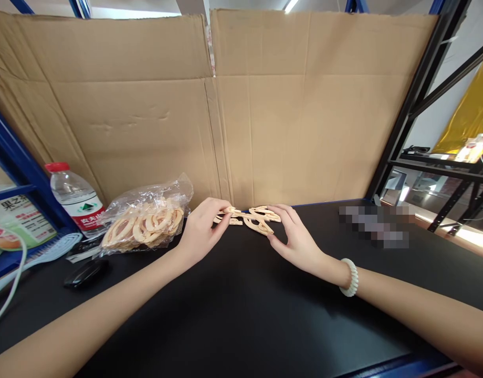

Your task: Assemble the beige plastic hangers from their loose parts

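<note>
Thin, pale wooden cut-out pieces with curved loops (259, 224) lie together on the black table in front of me. My left hand (204, 226) is closed in a pinch on a small wooden piece (234, 211) at the left of this group. Another flat wooden piece (234, 221) lies just under those fingertips. At the right side my right hand (298, 239) has its thumb and fingers apart, with the fingertips at the edges of the looped pieces. Whether they press on the wood I cannot tell. A pale beaded bracelet (349, 277) circles the right wrist.
A clear plastic bag (147, 218) of similar wooden pieces lies left, near a red-capped water bottle (76, 199), a black mouse-like object (86, 273) and a light blue brush (56, 249). Cardboard (304, 121) stands behind the table. A blurred patch (373, 223) is at right.
</note>
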Tool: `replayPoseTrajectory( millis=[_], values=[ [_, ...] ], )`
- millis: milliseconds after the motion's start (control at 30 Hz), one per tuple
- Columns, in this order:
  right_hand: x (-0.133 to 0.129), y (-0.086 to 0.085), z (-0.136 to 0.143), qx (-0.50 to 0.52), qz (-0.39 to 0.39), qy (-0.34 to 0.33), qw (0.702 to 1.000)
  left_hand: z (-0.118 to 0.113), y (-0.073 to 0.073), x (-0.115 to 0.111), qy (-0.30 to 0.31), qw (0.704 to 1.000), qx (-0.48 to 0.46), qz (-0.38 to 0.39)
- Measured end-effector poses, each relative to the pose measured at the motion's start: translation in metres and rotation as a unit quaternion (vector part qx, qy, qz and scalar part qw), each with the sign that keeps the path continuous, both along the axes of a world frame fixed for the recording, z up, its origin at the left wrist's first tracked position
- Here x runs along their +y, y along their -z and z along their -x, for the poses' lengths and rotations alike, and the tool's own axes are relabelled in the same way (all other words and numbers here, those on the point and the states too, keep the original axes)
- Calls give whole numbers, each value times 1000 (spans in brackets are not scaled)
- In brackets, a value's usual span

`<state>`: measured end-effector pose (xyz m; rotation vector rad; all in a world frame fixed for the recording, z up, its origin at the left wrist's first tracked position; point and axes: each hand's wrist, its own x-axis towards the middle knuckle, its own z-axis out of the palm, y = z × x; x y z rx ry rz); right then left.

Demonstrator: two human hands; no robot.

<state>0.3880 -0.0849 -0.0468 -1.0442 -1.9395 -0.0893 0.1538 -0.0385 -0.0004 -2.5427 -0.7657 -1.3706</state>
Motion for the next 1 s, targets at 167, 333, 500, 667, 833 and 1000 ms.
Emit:
replayPoseTrajectory(
  millis=[167,333,500,667,833,1000],
  values=[
    [-6,-3,0,-34,54,-47,997,8,13,-35,32,964,-164,208],
    [-15,-1,1,-83,85,-72,990,15,42,-43,42,910,-227,344],
    [-8,-1,-1,-4,161,-89,983,15,56,-36,52,892,-233,384],
    [-4,2,0,117,319,-120,933,15,53,-35,31,892,-212,399],
    [-18,2,14,185,321,-138,918,6,46,-46,84,884,-118,446],
    [-35,2,27,206,301,-162,917,-13,45,-72,106,834,-45,540]
  ],
)
